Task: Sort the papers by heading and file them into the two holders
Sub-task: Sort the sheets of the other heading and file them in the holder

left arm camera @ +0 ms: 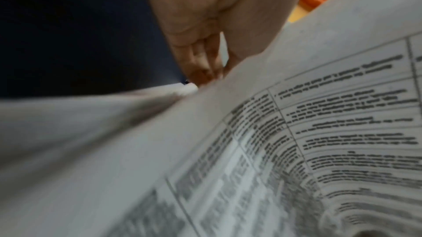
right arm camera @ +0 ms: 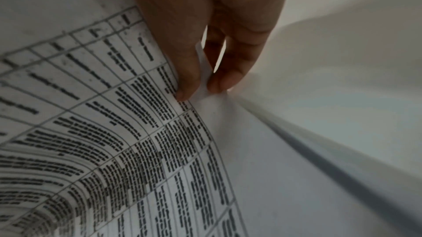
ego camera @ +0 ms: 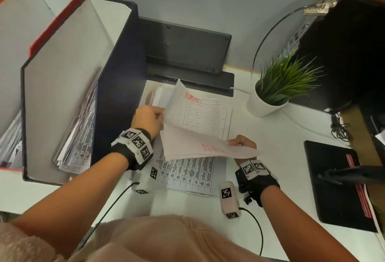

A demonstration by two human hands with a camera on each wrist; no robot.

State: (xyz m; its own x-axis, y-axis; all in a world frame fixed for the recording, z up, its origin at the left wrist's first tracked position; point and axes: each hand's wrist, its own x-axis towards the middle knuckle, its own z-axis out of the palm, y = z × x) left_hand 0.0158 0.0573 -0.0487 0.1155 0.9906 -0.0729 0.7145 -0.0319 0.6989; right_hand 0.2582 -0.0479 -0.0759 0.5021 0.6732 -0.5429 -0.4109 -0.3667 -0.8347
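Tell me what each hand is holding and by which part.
Left hand grips the left edge of the lifted sheets; right hand pinches the right edge of the bent-over sheet.

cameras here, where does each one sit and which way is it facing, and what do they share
Head: worn on the head, looking down at the desk; shows both forearms, left hand, right hand and lifted sheets.
Left wrist: under the left hand, looking along its fingers at a printed table sheet and the dark blue holder.
Right wrist: looks along the right hand's fingers, whose grip pinches a sheet edge.
Shared: both wrist views show printed table sheets, also seen from the head.
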